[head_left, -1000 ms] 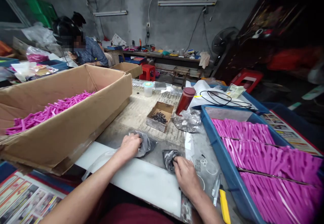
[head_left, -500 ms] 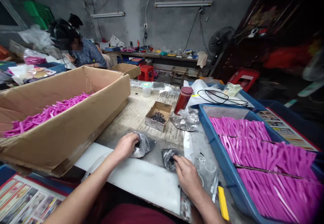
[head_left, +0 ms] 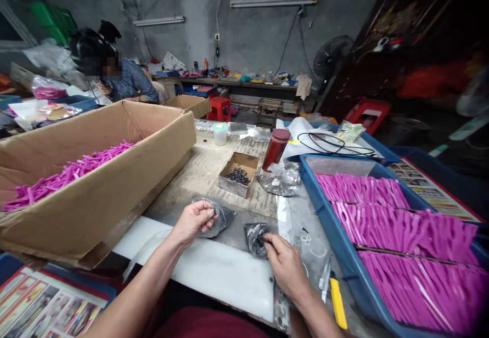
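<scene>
While two plastic bags lie near the front edge of the table (head_left: 208, 157), we see one hand at each. At the grey bag (head_left: 224, 222), on the left, the left hand (head_left: 193, 222) is pinching a small dark piece (head_left: 214, 214) between thumb and fingers. The black bag (head_left: 254, 237) lies nearer to the front right corner. At its mouth, thumb and forefinger of the right hand (head_left: 284, 264) are close together, but we cannot tell what they pinch. Along the front edge we find a white sheet (head_left: 229, 272). Farther from this edge stands a small carton (head_left: 233, 188) with dark bits (head_left: 239, 176). A blue bin (head_left: 329, 238) of pink pieces (head_left: 367, 226) occupies the right edge, and a long cardboard box (head_left: 126, 177) the left.
</scene>
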